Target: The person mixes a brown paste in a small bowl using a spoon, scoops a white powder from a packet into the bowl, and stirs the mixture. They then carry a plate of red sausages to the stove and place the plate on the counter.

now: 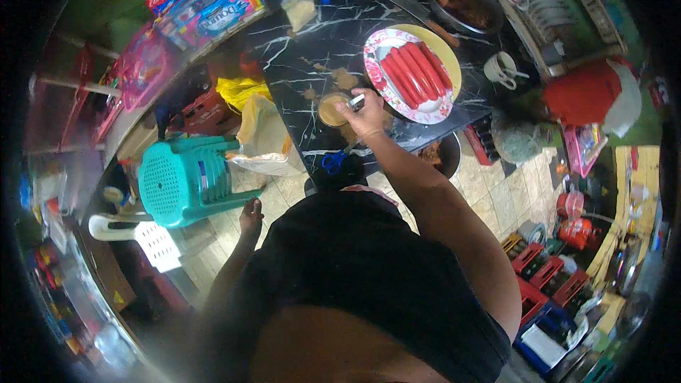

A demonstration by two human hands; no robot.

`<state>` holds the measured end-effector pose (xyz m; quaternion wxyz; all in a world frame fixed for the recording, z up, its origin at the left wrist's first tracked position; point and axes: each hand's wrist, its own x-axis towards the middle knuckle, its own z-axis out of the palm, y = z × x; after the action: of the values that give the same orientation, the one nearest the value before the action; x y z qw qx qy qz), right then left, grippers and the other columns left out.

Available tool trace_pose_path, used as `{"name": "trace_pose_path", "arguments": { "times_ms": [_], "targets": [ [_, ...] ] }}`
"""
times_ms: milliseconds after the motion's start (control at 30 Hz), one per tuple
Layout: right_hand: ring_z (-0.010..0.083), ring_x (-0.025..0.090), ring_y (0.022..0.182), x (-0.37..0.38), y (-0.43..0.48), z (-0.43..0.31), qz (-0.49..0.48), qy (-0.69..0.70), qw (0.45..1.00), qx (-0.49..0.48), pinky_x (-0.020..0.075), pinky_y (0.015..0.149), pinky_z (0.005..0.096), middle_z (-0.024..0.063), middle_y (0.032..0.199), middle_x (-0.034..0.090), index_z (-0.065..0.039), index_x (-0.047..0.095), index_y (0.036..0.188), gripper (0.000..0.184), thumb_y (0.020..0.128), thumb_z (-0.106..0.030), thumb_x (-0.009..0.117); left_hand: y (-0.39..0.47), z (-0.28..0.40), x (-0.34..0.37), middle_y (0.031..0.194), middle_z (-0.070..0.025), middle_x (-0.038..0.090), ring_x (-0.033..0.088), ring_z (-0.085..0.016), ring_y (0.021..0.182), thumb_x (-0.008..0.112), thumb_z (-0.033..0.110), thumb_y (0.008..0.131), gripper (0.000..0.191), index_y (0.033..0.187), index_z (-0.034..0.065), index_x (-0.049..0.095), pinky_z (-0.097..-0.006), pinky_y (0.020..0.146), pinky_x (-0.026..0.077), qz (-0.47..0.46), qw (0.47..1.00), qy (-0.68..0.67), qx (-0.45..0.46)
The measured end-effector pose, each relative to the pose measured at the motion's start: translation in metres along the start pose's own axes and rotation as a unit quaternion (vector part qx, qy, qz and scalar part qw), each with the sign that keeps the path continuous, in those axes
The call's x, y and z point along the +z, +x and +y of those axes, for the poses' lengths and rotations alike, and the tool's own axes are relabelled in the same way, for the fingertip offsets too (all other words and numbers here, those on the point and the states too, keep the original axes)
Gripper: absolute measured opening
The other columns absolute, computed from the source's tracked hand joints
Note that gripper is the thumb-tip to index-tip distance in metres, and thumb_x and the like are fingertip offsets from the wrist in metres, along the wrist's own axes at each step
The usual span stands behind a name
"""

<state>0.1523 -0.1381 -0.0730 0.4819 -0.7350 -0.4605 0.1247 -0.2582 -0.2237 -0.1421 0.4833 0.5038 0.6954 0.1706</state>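
My right hand (366, 116) is closed around a small white object (356, 101), perhaps a handle. It is held at the edge of a round tan container or lid (333, 109) on the black marble-pattern tabletop (298, 77). Brown smears (345, 78) mark the surface around it. Just beyond this hand, an oval floral-rimmed plate (376, 66) holds several red sausages (412, 72) and overlaps a yellow plate (452, 58). Blue-handled scissors (334, 160) lie at the near edge. Low at my side hangs my left hand (251, 217), with nothing visible in it; its fingers are too small to judge.
A large knife (407, 5) and a metal bowl of brown food (463, 2) are at the back right, with a mug (499, 70) nearer. Stacked green stools (183, 181) and an open sack (266, 133) stand left. Another pot (452, 157) sits below the table's right edge.
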Motion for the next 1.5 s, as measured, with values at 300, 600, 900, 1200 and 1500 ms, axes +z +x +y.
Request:
{"name": "trace_pose_path", "arguments": {
  "times_ms": [300,600,900,1200,1500],
  "targets": [
    [0.0267,0.046,0.101,-0.037,-0.046,-0.008,0.184,0.032,0.977,0.104,0.0367,0.088,0.0385,0.0123,0.103,0.054,-0.007,0.049,0.119,0.066,0.068,-0.04,0.074,0.092,-0.041,-0.026,0.087,-0.0115,0.06,0.059,-0.021,0.066,0.048,0.043,0.088,0.042,0.102,0.0047,0.056,-0.0348,0.064,0.048,-0.12,0.937,0.218,0.245],
    [0.0177,0.055,0.072,-0.06,-0.258,0.062,0.28,0.111,0.867,0.397,0.045,0.069,0.0304,0.011,0.078,0.06,0.0,0.059,0.1,0.032,0.077,-0.022,0.064,0.137,-0.04,-0.01,0.084,-0.0097,0.062,0.061,-0.025,0.079,0.058,0.049,0.081,0.043,0.097,0.0086,0.06,-0.0333,0.072,0.047,-0.322,0.869,0.184,0.328],
    [0.0213,0.06,0.086,-0.09,-0.362,0.095,0.119,0.123,0.76,0.627,0.046,0.077,0.0312,0.013,0.091,0.065,0.0,0.062,0.095,0.031,0.075,-0.023,0.062,0.15,-0.011,0.063,0.087,-0.0089,0.064,0.062,-0.021,0.078,0.059,0.038,0.081,0.032,0.097,0.01,0.063,-0.0321,0.069,0.048,-0.541,0.716,0.348,0.272],
    [0.0297,0.059,0.099,-0.155,-0.338,0.099,-0.054,0.051,0.864,0.498,0.045,0.086,0.0365,0.0161,0.104,0.063,-0.003,0.06,0.107,0.04,0.079,-0.031,0.06,0.012,0.115,0.125,0.078,-0.0033,0.061,0.056,-0.008,0.067,0.053,0.017,0.086,0.017,0.091,0.0044,0.064,-0.0238,0.057,0.045,-0.592,0.762,0.21,0.156],
    [0.01,0.046,0.054,-0.289,-0.407,0.147,0.103,0.189,0.737,0.641,0.0331,0.043,0.0263,-0.0005,0.074,0.055,-0.012,0.058,0.103,0.026,0.081,-0.026,0.059,-0.058,0.21,0.292,0.083,0.0009,0.052,0.048,-0.008,0.061,0.058,0.022,0.086,0.024,0.107,0.0108,0.054,-0.0223,0.048,0.039,-0.287,0.924,-0.251,-0.016]
  ]
}}
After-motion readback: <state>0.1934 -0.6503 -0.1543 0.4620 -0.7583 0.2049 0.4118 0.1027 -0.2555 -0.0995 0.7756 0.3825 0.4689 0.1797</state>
